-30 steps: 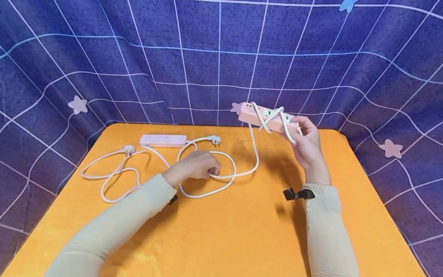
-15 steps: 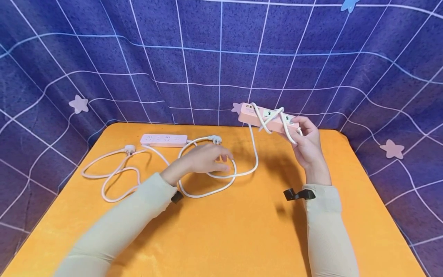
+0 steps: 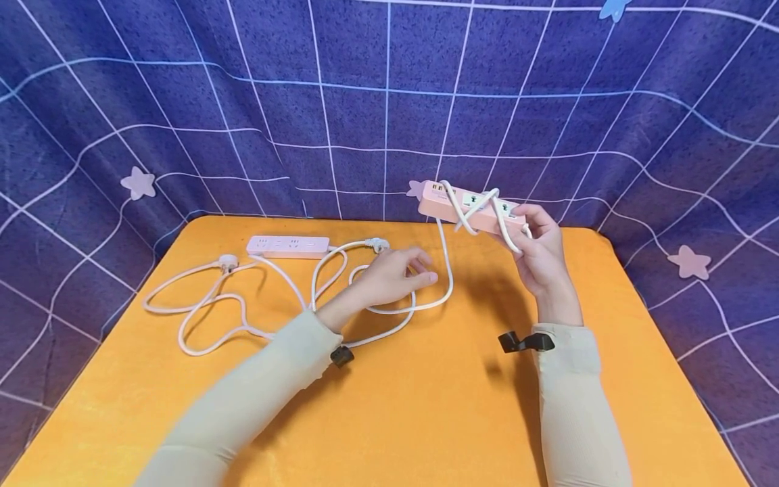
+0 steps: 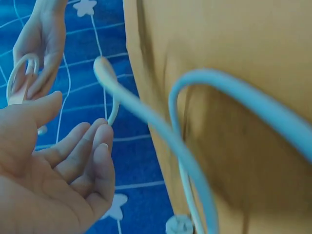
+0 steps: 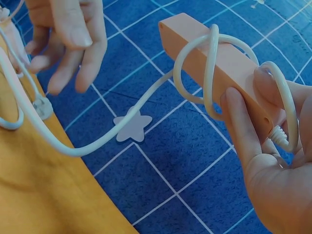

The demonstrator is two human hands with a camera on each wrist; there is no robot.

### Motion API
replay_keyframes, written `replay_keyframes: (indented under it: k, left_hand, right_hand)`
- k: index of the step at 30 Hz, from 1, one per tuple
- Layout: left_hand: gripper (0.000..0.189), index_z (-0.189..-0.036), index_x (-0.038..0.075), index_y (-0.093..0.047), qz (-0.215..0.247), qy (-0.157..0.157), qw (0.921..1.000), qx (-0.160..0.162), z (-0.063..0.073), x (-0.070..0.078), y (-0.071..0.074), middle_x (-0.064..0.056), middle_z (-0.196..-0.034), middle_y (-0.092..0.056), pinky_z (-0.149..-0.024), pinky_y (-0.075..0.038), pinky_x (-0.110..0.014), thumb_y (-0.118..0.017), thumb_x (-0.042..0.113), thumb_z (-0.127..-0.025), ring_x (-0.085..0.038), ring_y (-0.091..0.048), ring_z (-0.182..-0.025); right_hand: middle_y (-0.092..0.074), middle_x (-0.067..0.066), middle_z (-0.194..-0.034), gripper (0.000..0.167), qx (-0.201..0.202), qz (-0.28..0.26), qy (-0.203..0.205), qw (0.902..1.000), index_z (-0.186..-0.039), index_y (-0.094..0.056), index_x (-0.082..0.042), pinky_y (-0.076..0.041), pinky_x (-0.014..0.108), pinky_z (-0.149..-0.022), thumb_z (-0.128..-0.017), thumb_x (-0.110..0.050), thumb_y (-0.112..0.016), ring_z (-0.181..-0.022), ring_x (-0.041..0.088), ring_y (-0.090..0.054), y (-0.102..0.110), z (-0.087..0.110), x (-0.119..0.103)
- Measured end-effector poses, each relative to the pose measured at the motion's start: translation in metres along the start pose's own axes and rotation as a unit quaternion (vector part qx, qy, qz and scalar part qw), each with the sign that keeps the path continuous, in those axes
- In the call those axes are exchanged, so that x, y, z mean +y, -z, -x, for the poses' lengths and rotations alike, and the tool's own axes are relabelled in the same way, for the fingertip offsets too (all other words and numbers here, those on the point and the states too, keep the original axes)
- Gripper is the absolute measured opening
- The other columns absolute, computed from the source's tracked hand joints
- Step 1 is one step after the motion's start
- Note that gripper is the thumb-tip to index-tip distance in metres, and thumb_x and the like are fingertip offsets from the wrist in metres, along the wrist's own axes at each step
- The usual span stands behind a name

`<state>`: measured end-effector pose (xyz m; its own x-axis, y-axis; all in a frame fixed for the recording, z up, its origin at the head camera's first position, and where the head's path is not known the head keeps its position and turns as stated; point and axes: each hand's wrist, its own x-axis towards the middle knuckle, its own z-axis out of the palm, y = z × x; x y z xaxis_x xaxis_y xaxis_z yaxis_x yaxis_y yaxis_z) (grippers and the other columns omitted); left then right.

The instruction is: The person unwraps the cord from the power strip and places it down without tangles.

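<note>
My right hand [image 3: 541,260] grips one end of a pink power strip [image 3: 441,208], holding it up above the back of the table. A white cord [image 3: 448,260] crosses over the strip in wraps, clearest in the right wrist view around the pink body [image 5: 187,46]. From there it hangs down and loops on the table to a three-pin plug [image 3: 377,244]. Over that loop is my left hand [image 3: 392,276], its fingers loosely bent. Nothing sits between those fingers in the left wrist view, though the cord [image 4: 146,114] passes just beyond the fingertips.
A second pink power strip [image 3: 289,248] lies at the back left of the orange-covered table [image 3: 414,412]. Its pale pink cord [image 3: 209,348] sprawls in loops, ending in a plug [image 3: 228,262]. Behind the table hangs a blue curtain [image 3: 353,115] with stars.
My left hand has let go of the cord, opened its fingers, and moved right and slightly away toward the held strip. The right hand and wrapped power strip have stayed put.
</note>
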<state>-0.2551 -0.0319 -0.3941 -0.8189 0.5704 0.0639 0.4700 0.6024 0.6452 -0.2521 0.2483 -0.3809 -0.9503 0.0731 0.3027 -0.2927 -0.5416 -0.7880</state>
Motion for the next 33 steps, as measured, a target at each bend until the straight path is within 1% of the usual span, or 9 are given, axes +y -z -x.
replay_keyframes:
  k: [5, 12, 15, 19, 22, 24, 29, 31, 33]
  left_hand:
    - [0.042, -0.128, 0.012, -0.069, -0.005, 0.006, 0.9996, -0.025, -0.002, 0.006, -0.014, -0.001, -0.111, -0.076, -0.088, -0.056, -0.033, -0.070, 0.045, -0.102, -0.016, -0.070, -0.100]
    - [0.044, -0.127, 0.012, -0.070, -0.032, 0.011, 0.9980, -0.053, -0.004, 0.007, -0.029, 0.001, -0.107, -0.077, -0.089, -0.056, -0.032, -0.071, 0.047, -0.101, -0.013, -0.071, -0.096]
    - [0.041, -0.125, 0.012, -0.071, -0.028, 0.015, 0.9980, -0.055, -0.005, 0.008, -0.033, 0.002, -0.105, -0.078, -0.089, -0.056, -0.032, -0.072, 0.045, -0.100, -0.011, -0.072, -0.095]
    - [0.037, -0.124, 0.012, -0.072, -0.019, 0.015, 0.9985, -0.049, -0.006, 0.008, -0.035, 0.002, -0.100, -0.079, -0.088, -0.057, -0.032, -0.073, 0.040, -0.100, -0.008, -0.072, -0.084]
    - [0.036, -0.127, 0.010, -0.072, -0.012, 0.011, 0.9986, -0.051, -0.009, 0.005, -0.037, 0.002, -0.098, -0.078, -0.088, -0.057, -0.031, -0.072, 0.036, -0.102, -0.007, -0.070, -0.078]
    - [0.036, -0.130, 0.008, -0.071, 0.004, 0.012, 0.9983, -0.056, -0.010, 0.002, -0.038, 0.000, -0.097, -0.078, -0.083, -0.057, -0.030, -0.071, 0.031, -0.103, -0.011, -0.071, -0.077]
    - [0.037, -0.136, 0.002, -0.068, 0.085, 0.032, 0.9941, -0.058, -0.010, -0.001, -0.038, -0.011, -0.099, -0.078, -0.062, -0.056, -0.028, -0.068, 0.020, -0.104, -0.034, -0.073, -0.076]
    - [0.038, -0.138, 0.001, -0.066, 0.117, 0.041, 0.9909, -0.052, -0.010, -0.003, -0.038, -0.015, -0.101, -0.077, -0.060, -0.056, -0.029, -0.067, 0.017, -0.103, -0.040, -0.071, -0.079]
    - [0.039, -0.138, 0.001, -0.066, 0.139, 0.046, 0.9883, -0.044, -0.011, -0.005, -0.037, -0.017, -0.103, -0.076, -0.062, -0.058, -0.032, -0.067, 0.016, -0.103, -0.041, -0.071, -0.082]
  right_hand:
    - [-0.060, 0.010, -0.108, 0.039, 0.001, 0.001, -0.001, 1.0000, -0.101, -0.070, -0.007, -0.064, 0.035, -0.086, -0.093, 0.028, -0.053, -0.093, 0.018, -0.070, 0.000, 0.000, -0.001]
    - [-0.060, 0.009, -0.108, 0.039, 0.007, 0.010, -0.003, 0.9999, -0.101, -0.070, -0.008, -0.064, 0.034, -0.086, -0.093, 0.027, -0.053, -0.093, 0.018, -0.070, -0.001, 0.001, -0.002]
    - [-0.060, 0.010, -0.109, 0.040, 0.007, 0.007, -0.003, 1.0000, -0.101, -0.070, -0.008, -0.064, 0.034, -0.086, -0.093, 0.027, -0.052, -0.093, 0.019, -0.070, 0.000, 0.001, -0.002]
    - [-0.059, 0.010, -0.109, 0.041, 0.006, 0.004, -0.001, 1.0000, -0.101, -0.070, -0.007, -0.064, 0.035, -0.087, -0.092, 0.028, -0.051, -0.093, 0.019, -0.070, 0.000, 0.001, -0.002]
    - [-0.059, 0.010, -0.108, 0.041, 0.006, 0.005, -0.001, 1.0000, -0.101, -0.070, -0.008, -0.064, 0.035, -0.086, -0.092, 0.028, -0.051, -0.093, 0.019, -0.071, -0.001, 0.001, -0.003]
    - [-0.059, 0.010, -0.108, 0.042, 0.007, 0.006, -0.001, 1.0000, -0.100, -0.070, -0.008, -0.064, 0.035, -0.086, -0.092, 0.028, -0.051, -0.093, 0.019, -0.070, -0.001, 0.001, -0.003]
    - [-0.060, 0.010, -0.109, 0.043, 0.007, 0.006, 0.000, 1.0000, -0.100, -0.070, -0.008, -0.064, 0.034, -0.086, -0.092, 0.029, -0.050, -0.093, 0.019, -0.070, -0.001, 0.001, -0.003]
    - [-0.060, 0.010, -0.109, 0.042, 0.007, 0.005, 0.000, 1.0000, -0.100, -0.070, -0.008, -0.064, 0.034, -0.085, -0.092, 0.029, -0.050, -0.093, 0.018, -0.070, 0.000, 0.001, -0.004]
    - [-0.060, 0.010, -0.109, 0.042, 0.006, 0.004, 0.001, 1.0000, -0.100, -0.070, -0.008, -0.064, 0.034, -0.085, -0.092, 0.028, -0.050, -0.093, 0.018, -0.070, 0.000, 0.001, -0.004]
